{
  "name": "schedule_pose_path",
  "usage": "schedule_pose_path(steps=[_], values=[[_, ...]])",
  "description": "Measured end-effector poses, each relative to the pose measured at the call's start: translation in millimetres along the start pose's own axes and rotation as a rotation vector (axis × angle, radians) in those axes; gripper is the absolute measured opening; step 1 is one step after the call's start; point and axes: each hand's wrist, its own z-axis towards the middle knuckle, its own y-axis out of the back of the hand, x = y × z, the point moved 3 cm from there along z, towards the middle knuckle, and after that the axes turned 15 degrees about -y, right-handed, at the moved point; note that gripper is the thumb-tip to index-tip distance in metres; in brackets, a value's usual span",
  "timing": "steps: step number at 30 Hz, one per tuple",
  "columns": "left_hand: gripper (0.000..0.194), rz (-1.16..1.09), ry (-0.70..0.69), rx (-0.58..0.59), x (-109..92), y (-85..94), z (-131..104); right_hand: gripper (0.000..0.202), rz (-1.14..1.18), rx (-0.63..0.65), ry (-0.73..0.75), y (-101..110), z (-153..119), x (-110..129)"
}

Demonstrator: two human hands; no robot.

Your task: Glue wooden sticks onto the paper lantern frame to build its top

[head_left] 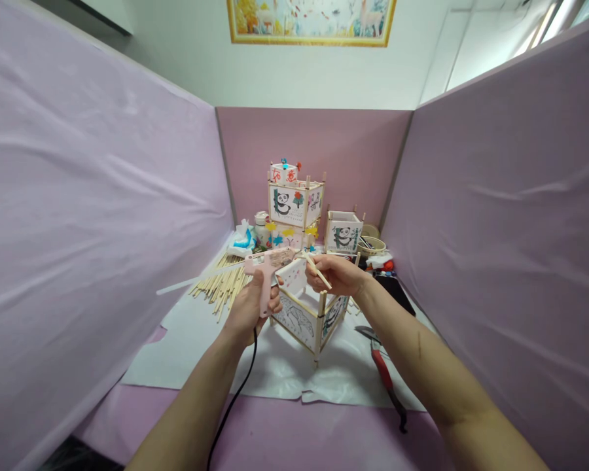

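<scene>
Pink fabric partitions wall in a pink table (pixel 285 432) on three sides, with a white sheet (pixel 285 373) spread over its middle. Above the sheet's centre, the left hand (pixel 250 307) is clenched around the grip of a pink glue gun (pixel 267 268), whose black cord (pixel 235 399) trails toward the near edge. Its nozzle points right, toward a thin wooden stick (pixel 318 270) pinched between the thumb and fingertips of the right hand (pixel 336 275); the stick's upper end sits just beside the nozzle. Just below both hands stands a paper lantern frame (pixel 309 317). Loose sticks (pixel 220 284) lie near the sheet's left edge, red-handled pliers (pixel 385 373) toward its right edge, and finished panda lanterns (pixel 294 203) stack at the far edge.
</scene>
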Motion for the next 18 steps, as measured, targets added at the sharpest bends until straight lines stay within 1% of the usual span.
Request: schedule_pose_path(steps=[4,8,12,15,18], values=[[0.064,0.014,0.005,-0.009,1,3.7,-1,0.014,-0.002,-0.002,0.02,-1,-1,2],[0.062,-0.02,0.001,0.02,-1,6.5,-6,0.016,0.071,-0.09,0.074,5,2,6],[0.06,-0.043,0.013,0.061,-6,5.5,-15,0.018,0.168,-0.164,0.128,11,8,8],[0.061,-0.035,0.043,0.089,-6,3.3,-21,0.017,0.196,-0.194,0.134,13,11,8],[0.061,-0.018,0.073,0.091,-3,2.4,-25,0.017,0.203,-0.229,0.133,13,13,8]])
